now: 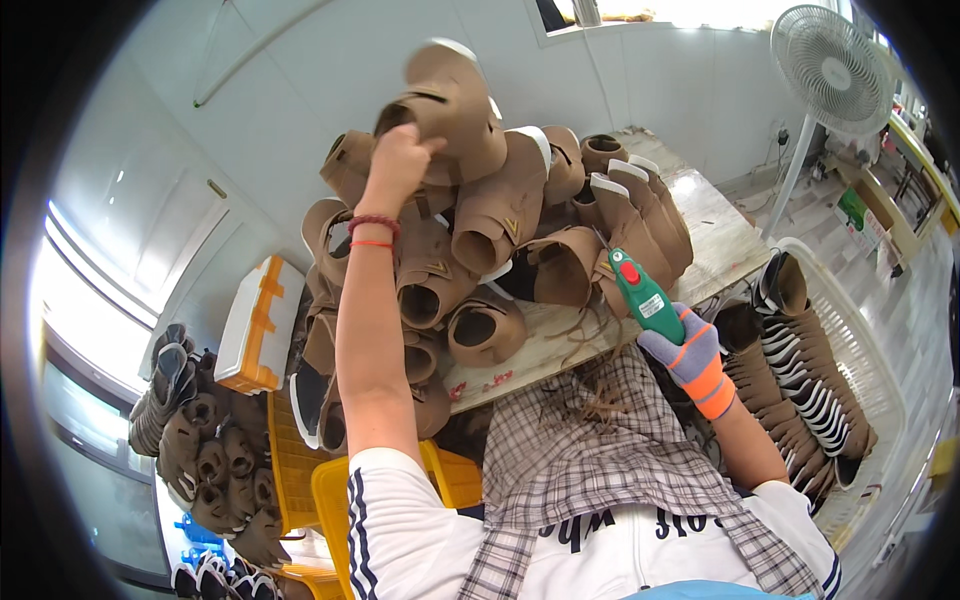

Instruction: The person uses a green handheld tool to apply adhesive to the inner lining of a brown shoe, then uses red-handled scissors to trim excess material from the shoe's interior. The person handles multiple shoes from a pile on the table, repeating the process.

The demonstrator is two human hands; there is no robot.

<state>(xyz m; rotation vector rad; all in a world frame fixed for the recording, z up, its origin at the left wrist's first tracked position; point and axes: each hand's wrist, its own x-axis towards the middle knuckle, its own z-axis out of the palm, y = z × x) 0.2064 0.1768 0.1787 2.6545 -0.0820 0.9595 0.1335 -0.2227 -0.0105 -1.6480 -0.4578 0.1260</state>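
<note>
My bare left hand (398, 165) is closed on a brown shoe upper (462, 115), raised over the heap and slightly blurred. My right hand (690, 355), in a grey and orange glove, grips a green handheld power tool (645, 300) with a red button and a thin metal tip. The tip points up and left, close to a brown upper; I cannot tell if it touches. Several more brown uppers (505, 215) with white edging are piled on the worktable (545, 335) beneath my left hand. Others (640, 205) stand in a row at the right.
Cut brown strips lie on my checked apron (590, 430). A white basket (880, 350) at the right holds stacked uppers. At the left are a white and orange box (258, 325), yellow crates (295, 465) and more uppers (205, 460). A fan (832, 72) stands at far right.
</note>
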